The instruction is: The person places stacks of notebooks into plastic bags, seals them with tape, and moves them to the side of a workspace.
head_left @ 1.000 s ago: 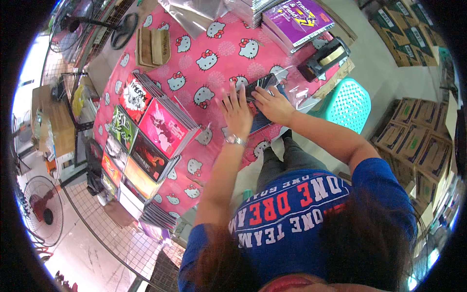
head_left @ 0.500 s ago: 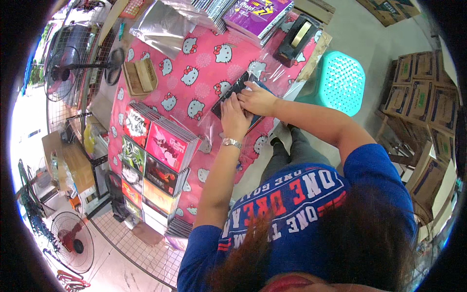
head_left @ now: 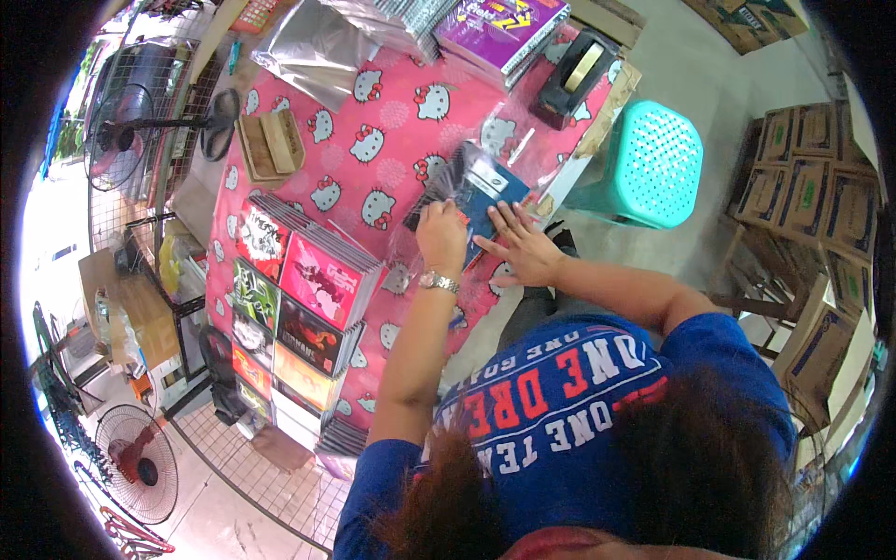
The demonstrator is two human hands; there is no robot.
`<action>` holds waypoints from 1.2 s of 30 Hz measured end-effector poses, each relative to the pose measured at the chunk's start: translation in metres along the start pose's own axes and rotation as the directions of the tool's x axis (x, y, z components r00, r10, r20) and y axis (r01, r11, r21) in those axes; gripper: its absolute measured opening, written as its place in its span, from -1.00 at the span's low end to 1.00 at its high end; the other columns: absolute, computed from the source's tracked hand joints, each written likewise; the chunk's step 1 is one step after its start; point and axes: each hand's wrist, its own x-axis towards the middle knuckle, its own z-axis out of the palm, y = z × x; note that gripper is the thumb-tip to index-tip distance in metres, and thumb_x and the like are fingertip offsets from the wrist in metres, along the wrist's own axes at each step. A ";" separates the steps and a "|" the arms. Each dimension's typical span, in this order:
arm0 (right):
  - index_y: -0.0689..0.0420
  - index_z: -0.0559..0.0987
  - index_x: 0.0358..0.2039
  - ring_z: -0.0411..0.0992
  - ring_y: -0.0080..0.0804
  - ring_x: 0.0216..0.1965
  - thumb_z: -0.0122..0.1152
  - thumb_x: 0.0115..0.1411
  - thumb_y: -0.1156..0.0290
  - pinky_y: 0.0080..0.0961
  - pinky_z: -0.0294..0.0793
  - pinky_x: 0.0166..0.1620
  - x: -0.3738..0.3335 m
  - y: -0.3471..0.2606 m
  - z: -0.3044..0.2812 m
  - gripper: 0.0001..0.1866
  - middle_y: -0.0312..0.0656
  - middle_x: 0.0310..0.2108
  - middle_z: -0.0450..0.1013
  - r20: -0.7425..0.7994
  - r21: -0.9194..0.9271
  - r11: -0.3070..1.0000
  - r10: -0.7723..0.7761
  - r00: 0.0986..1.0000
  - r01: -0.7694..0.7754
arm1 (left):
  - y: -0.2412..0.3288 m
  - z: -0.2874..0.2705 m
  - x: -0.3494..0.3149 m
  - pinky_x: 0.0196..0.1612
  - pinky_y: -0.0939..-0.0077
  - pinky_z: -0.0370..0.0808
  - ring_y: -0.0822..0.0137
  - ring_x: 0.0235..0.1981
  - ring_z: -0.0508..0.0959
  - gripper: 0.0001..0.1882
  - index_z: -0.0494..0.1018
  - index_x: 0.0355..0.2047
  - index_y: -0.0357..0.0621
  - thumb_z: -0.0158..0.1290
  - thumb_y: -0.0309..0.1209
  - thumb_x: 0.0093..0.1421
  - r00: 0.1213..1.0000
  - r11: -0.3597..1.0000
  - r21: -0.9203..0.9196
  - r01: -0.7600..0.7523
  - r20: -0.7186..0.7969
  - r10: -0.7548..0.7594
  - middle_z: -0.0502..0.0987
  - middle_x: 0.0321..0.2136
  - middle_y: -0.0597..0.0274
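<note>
A dark blue notebook (head_left: 502, 189) with a white label lies at the table's near right edge, its black-grey pages or cover (head_left: 455, 172) showing along the far left side. Clear plastic wrap (head_left: 403, 245) shines around it. My left hand (head_left: 442, 237), with a watch at the wrist, has its fingers curled down at the notebook's left side; whatever they grip is hidden, though a small orange-red bit shows beside them. Flat on the notebook's near right part rests my right hand (head_left: 523, 246), fingers spread and holding nothing.
Stacks of colourful notebooks (head_left: 322, 277) stand at the left. Purple books (head_left: 499, 35), clear plastic sleeves (head_left: 313, 51) and a black tape dispenser (head_left: 575, 79) sit at the far side, a wooden block holder (head_left: 271, 147) far left. A turquoise stool (head_left: 655, 163) stands right, before stacked cartons (head_left: 805, 187).
My right hand has left my left hand's fingers, moved toward me and spread flat. More of the blue cover and its white label now shows. My left hand stays at the notebook, fingers more curled.
</note>
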 end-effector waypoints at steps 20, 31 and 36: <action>0.21 0.50 -0.31 0.40 -0.43 -0.34 0.27 0.09 0.35 -0.46 0.46 -0.34 0.066 0.155 -0.062 -0.77 -0.20 -0.38 0.41 -0.054 0.991 0.045 0.996 0.066 0.128 | 0.014 0.045 -0.035 0.02 0.19 0.40 -0.24 -0.03 0.42 -0.22 0.21 -0.04 -0.78 -0.13 -0.04 0.18 0.902 0.915 0.217 0.339 0.199 -0.382 0.32 -0.06 -0.54; 0.15 0.36 -0.40 0.37 -0.34 -0.49 0.08 0.22 0.46 -0.44 0.50 -0.33 0.083 0.096 -0.010 -0.90 -0.18 -0.43 0.38 0.048 0.918 -0.129 0.975 0.219 0.375 | 0.026 0.011 -0.033 0.04 0.20 0.40 -0.28 0.08 0.31 0.08 0.04 0.10 -0.72 0.07 0.18 -0.02 0.849 0.947 0.265 0.179 0.445 -0.285 0.15 0.06 -0.62; 0.09 0.35 -0.42 0.10 -0.75 -0.65 -0.05 0.26 0.44 -0.75 0.11 -0.60 0.098 0.114 -0.036 -0.90 -0.42 -0.59 0.24 0.204 0.662 -0.724 0.423 0.883 0.194 | 0.024 0.020 -0.044 0.11 0.20 0.33 -0.28 0.11 0.28 0.02 0.05 0.10 -0.69 0.09 0.10 0.00 0.890 0.946 0.175 0.272 0.327 -0.317 0.11 0.08 -0.62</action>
